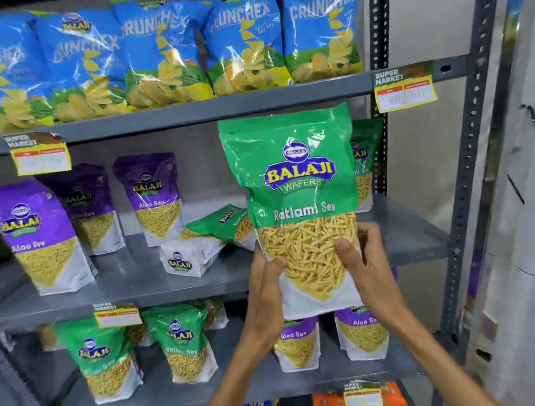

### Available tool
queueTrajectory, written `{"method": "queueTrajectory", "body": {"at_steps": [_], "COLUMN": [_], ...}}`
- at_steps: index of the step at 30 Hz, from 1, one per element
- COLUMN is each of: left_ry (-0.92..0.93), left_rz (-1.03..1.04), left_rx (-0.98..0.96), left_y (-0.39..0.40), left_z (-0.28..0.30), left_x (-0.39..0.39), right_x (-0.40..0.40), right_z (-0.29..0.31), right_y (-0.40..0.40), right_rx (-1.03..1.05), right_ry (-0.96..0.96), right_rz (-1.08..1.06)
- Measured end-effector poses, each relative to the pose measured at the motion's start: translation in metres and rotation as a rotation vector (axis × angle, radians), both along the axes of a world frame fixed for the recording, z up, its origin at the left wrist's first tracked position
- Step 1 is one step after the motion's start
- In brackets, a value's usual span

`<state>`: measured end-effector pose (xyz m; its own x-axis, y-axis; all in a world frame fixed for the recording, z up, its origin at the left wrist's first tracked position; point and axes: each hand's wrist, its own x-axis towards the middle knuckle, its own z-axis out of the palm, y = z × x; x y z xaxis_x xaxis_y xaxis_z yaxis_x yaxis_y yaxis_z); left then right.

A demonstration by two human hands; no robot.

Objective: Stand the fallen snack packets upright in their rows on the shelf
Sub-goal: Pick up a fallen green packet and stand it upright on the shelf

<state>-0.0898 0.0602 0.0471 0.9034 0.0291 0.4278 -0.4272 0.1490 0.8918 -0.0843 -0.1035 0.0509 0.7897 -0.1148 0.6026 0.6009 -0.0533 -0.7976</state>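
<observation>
Green Ratlami Sev packet [298, 206]: held upright in front of the middle shelf [416, 239], lifted off the shelf surface, label facing the camera, lower edge reaching down past the shelf's front lip. Gripped low on both sides: left hand [264, 286] wrapped around the lower left edge, thumb on the front; right hand [366, 259] clasped on the lower right edge, thumb pressed onto the yellow panel. Just behind to the left, a fallen green packet [226, 223] lying tilted on the shelf, leaning over a toppled white-bottomed packet [189, 257] beside it. Behind to the right, another green packet [364, 166] standing upright, partly hidden. Farther left on the same shelf, three purple Aloo Sev packets [38, 233] upright. Above, a row of blue Crunchex bags [164, 47]. Below, green and purple packets standing on the lower shelf [261, 386]. Yellow price tags [406, 95] clipped to the shelf edges.
</observation>
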Motion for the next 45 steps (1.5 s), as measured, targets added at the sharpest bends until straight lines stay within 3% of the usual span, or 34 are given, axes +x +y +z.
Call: {"method": "queueTrajectory", "body": {"at_steps": [4,11,17,22,31,38,45], "left_ry": [-0.119,-0.132,-0.014,0.035,-0.033,0.035,0.052], "left_rz": [0.007,0.024,0.079,-0.012,-0.162,-0.156,-0.123], "left_rx": [0.08,0.096,0.108,0.19,0.387,0.464,0.414], "left_y": [0.016,0.026,0.013,-0.031,-0.13,-0.148,-0.151], "left_z": [0.015,0.013,-0.018,-0.034,-0.038,-0.042,-0.04], "left_x": [-0.035,-0.034,0.016,0.084,0.192,0.23,0.225], "right_x": [-0.032,-0.038,0.009,0.08,0.178,0.215,0.209], "right_z": [0.011,0.016,-0.01,-0.031,-0.037,-0.044,-0.042], "right_y": [0.012,0.02,-0.009,-0.058,-0.148,-0.176,-0.171], "right_rx": [0.036,0.001,-0.214,-0.182,-0.018,-0.072,-0.162], "right_ry": [-0.068,-0.033,0.137,0.143,0.236,0.288,0.282], "right_rz": [0.063,0.097,0.119,0.015,-0.079,-0.027,-0.045]}}
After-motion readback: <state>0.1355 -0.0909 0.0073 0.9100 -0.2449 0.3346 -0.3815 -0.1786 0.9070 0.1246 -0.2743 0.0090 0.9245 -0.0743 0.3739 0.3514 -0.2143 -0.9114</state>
